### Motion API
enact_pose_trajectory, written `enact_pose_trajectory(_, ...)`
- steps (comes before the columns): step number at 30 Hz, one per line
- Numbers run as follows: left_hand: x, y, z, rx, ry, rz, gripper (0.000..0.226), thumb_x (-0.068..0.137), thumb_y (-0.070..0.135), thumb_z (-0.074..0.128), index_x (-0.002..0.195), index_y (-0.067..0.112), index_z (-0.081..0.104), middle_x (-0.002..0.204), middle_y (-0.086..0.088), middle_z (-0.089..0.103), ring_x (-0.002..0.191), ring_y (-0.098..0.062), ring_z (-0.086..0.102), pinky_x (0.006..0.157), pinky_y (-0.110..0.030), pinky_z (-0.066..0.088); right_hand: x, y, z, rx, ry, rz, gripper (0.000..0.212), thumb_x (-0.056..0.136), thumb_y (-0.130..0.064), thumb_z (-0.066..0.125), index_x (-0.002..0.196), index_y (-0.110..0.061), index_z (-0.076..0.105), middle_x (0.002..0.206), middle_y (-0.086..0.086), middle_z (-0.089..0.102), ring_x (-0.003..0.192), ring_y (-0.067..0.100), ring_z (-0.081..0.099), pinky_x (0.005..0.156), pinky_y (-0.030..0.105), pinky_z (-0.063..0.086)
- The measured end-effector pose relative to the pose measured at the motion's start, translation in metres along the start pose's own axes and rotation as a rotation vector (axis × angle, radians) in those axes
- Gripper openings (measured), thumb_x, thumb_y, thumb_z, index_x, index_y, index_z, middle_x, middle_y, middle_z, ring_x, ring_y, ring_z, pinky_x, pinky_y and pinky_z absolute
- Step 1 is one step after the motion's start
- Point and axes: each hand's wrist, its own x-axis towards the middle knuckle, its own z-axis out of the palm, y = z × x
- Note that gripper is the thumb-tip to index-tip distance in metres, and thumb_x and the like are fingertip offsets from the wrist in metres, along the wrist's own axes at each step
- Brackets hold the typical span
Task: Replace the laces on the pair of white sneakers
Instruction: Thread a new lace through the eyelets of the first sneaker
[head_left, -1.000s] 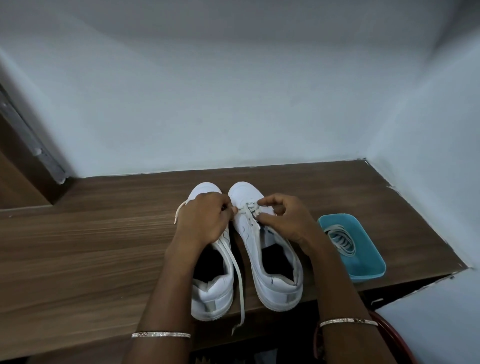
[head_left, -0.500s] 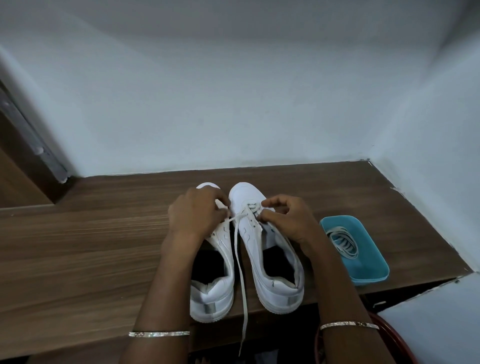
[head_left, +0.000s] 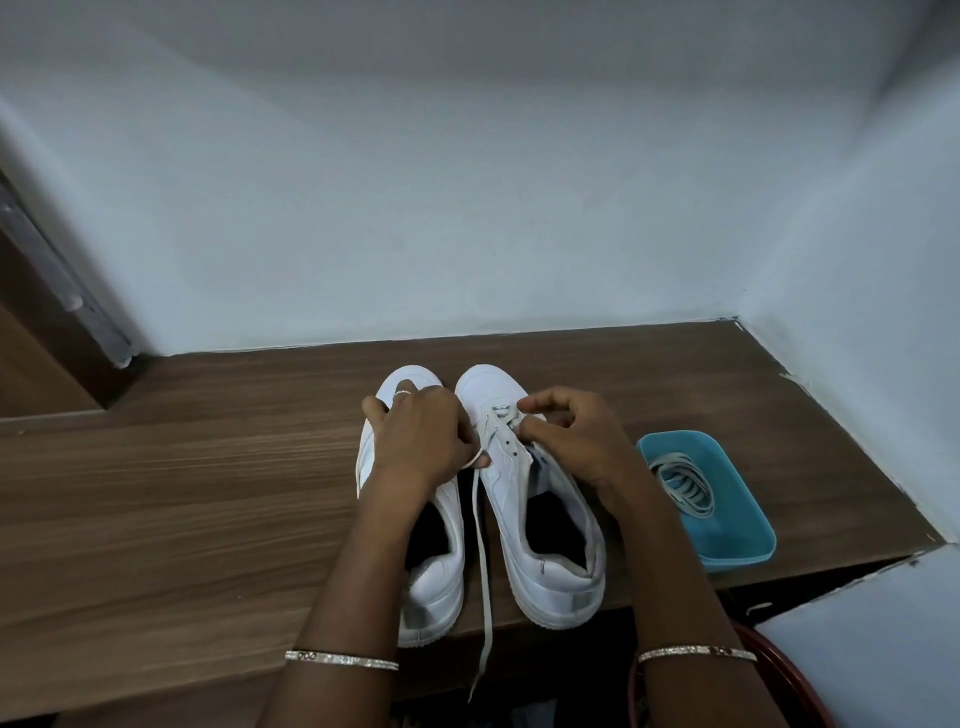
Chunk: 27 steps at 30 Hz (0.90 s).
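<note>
Left hand (head_left: 421, 441) and right hand (head_left: 576, 441) pinch the lace (head_left: 480, 545), its tail overhanging the table (head_left: 182, 493) edge.

The left sneaker (head_left: 441, 582) and right sneaker (head_left: 498, 395) are plain white with black insides, and the lace (head_left: 483, 545) is off-white. The table (head_left: 208, 493) is brown with streaky wood grain. The tray (head_left: 748, 540) is turquoise, its coiled laces (head_left: 683, 486) pale grey. The wall (head_left: 467, 208) is bluish white and the bangles (head_left: 340, 659) silver.

Counter (head_left: 182, 493) lies open left of sneakers (head_left: 561, 592); blue tray (head_left: 732, 540) blocks right.
</note>
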Motion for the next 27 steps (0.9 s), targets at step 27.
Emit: enact_pose_trajectory(27, 0.000, -0.012, -0.031, -1.262, -0.073, -0.060, 0.016, 0.099, 0.021, 0.060, 0.113, 0.014, 0.063, 0.087, -0.005, 0.078, 0.072, -0.009, 0.067, 0.066, -0.027, 0.044, -0.011, -0.034, 0.019, 0.120, 0.045, -0.224, 0.007, 0.084, -0.020, 0.077, 0.078, -0.020, 0.079, 0.072, -0.002, 0.073, 0.063, 0.014, 0.062, 0.065, 0.030, 0.050)
